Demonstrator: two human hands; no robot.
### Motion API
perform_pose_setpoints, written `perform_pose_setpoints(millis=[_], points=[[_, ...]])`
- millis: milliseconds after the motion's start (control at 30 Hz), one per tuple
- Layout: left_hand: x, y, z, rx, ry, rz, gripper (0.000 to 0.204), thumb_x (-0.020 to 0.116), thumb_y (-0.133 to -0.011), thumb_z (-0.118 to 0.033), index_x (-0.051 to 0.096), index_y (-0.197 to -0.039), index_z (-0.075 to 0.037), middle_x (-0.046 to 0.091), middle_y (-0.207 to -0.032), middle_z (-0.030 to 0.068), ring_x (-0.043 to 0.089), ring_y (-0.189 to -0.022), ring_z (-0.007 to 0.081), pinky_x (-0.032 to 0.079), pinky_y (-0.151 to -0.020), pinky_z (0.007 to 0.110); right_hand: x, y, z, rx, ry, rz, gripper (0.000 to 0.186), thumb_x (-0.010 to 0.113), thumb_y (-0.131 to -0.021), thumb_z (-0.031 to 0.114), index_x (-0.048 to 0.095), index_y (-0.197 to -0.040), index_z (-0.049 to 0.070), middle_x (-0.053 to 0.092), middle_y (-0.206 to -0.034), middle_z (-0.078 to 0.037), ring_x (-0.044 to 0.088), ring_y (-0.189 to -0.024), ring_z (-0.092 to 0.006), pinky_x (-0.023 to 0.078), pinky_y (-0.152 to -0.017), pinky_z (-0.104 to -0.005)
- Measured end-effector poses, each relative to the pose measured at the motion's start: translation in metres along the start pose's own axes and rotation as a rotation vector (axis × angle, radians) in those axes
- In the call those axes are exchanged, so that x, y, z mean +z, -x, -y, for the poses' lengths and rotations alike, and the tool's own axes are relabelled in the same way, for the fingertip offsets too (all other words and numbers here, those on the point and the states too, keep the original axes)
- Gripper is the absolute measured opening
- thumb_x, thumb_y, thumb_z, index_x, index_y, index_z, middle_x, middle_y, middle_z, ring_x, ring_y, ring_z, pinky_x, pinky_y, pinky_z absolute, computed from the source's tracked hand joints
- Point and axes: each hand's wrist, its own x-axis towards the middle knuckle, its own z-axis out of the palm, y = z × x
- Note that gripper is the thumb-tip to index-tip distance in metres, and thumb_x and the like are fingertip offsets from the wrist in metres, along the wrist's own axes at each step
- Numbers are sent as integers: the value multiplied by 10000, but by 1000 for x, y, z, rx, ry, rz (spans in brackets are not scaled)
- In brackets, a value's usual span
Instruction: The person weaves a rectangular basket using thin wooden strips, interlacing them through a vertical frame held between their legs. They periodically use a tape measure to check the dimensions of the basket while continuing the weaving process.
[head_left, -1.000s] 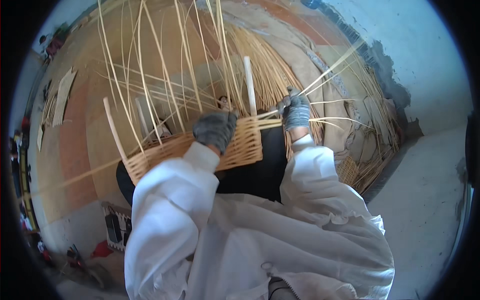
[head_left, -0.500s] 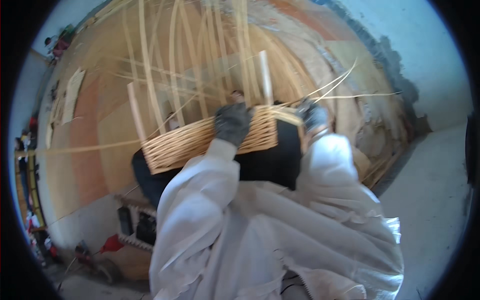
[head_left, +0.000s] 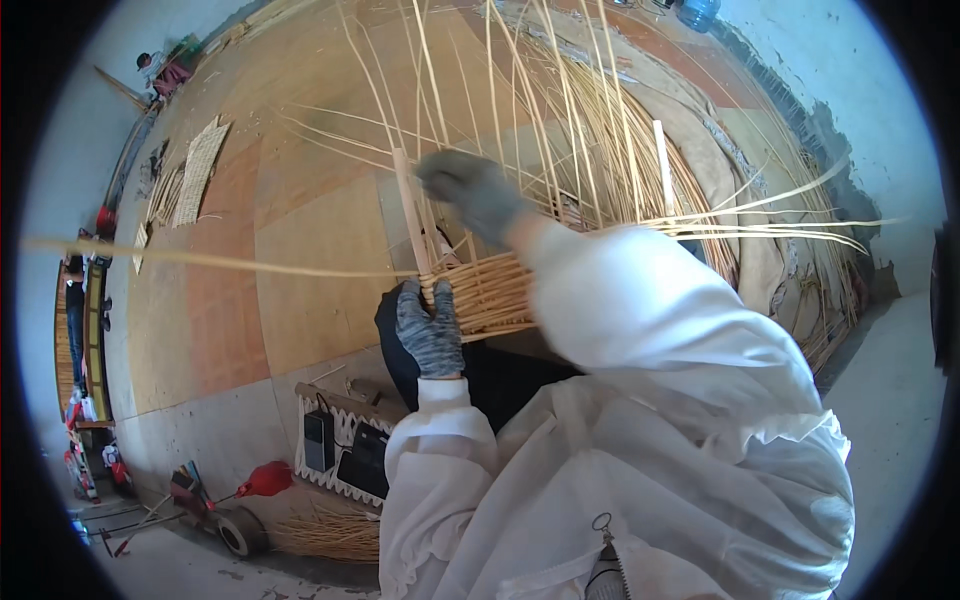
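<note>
My left hand (head_left: pixel 432 330), in a grey glove, grips the left end of a pale woven basket (head_left: pixel 485 300), beside a wooden corner stake (head_left: pixel 408 205). My right hand (head_left: pixel 472 195), also gloved, is blurred above the weaving among tall upright canes (head_left: pixel 545 130), just right of that stake; its fingers are unclear. A second stake (head_left: pixel 661 165) stands at the right end, where loose strands spread sideways. One long strand (head_left: pixel 200 255) runs from the left end out to the left. Dark cloth (head_left: pixel 510 365) lies under the basket; its underside is hidden.
A cane bundle (head_left: pixel 640 110) lies beyond the basket along the wall. Flat woven pieces (head_left: pixel 200 170) lie on the board floor at left. A person (head_left: pixel 152 68) is far upper left. A rack with dark devices (head_left: pixel 318 440) and red-handled tools (head_left: pixel 262 480) are lower left.
My left hand has moved from the basket's middle to its left end. My right hand has swung from the right end leftward, over the weaving. The view has shifted, putting the basket further right.
</note>
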Motion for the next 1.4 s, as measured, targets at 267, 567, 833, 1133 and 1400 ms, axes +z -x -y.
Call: perform_pose_setpoints(millis=[267,567,833,1133,1400], points=[[-21,-10,-10,86,-230,98,322,662,-827,-234,579,-1007,19,619,-874,165,617,-767,291,502,-717,364,52,-119,-70,337,761,-85,317,551,-899,247,537,-1149,54,575,-784,-53,561,-715,-186,481,-639,-319],[-40,-22,-9,67,-111,227,333,699,-790,-177,582,-1016,38,605,-920,165,605,-829,273,487,-771,367,-24,95,-28,106,-760,-295,300,528,-928,281,513,-1129,59,371,-552,6,373,-473,-113,474,-518,-321],[-26,3,-1,-32,348,304,407,652,-805,0,486,-1176,28,580,-1051,119,566,-935,184,464,-842,284,1,109,-32,63,-795,-685,268,503,-940,302,530,-1087,80,471,-648,-3,480,-608,-131,495,-735,-374],[-33,18,-26,-138,414,127,257,640,-845,-93,554,-1061,17,606,-888,68,566,-782,151,476,-773,287,28,95,-35,258,-936,-222,214,497,-948,266,528,-987,58,400,-620,19,434,-564,-95,522,-721,-328],[16,-52,-76,-97,-256,644,250,561,-893,-226,604,-923,18,629,-785,196,639,-773,266,513,-716,371,13,90,-82,121,-1128,-167,117,504,-935,134,554,-955,30,503,-717,-39,513,-688,-164,482,-725,-353]])
